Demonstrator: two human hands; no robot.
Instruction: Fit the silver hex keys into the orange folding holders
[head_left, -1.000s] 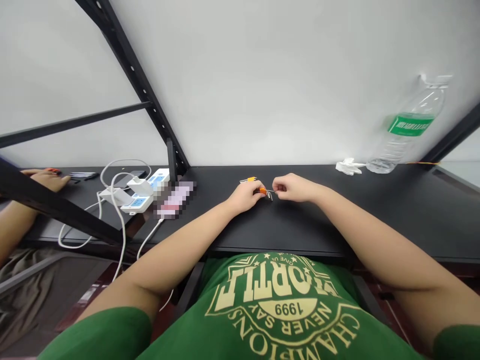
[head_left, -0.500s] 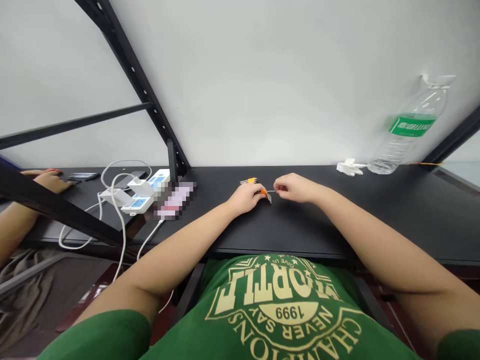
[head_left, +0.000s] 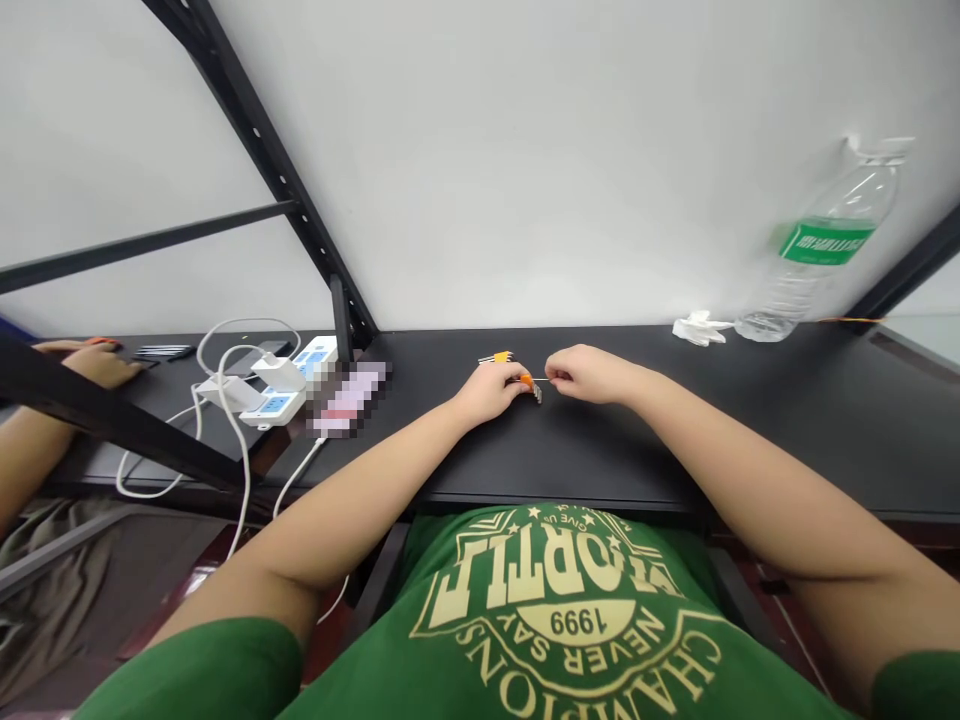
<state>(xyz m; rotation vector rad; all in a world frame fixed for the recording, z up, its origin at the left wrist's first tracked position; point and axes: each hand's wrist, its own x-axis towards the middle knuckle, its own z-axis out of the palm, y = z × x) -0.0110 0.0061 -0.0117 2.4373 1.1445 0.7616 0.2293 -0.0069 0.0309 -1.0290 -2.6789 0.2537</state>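
My left hand [head_left: 486, 392] is closed around a hex key set [head_left: 528, 381] low over the black desktop. Orange plastic and the short bent metal ends show at its right side. Past my knuckles, a yellow-orange clip [head_left: 503, 357] with thin metal rods sticks out at the upper left. My right hand [head_left: 589, 373] is closed in a pinch on the end of a thin hex key [head_left: 541, 380], which spans the small gap between my hands. My fingers hide most of the holder.
A power strip [head_left: 319, 352] with white chargers and cables lies left, beside a blurred phone [head_left: 352, 400]. A slanted black metal frame [head_left: 281, 180] rises there. At far left is another person's hand [head_left: 101, 365]. Crumpled tissue [head_left: 701, 328] and a plastic bottle [head_left: 821, 245] stand back right.
The view has shifted very slightly. Both hands keep nearly the same place and grip, with the thin hex key still between them.
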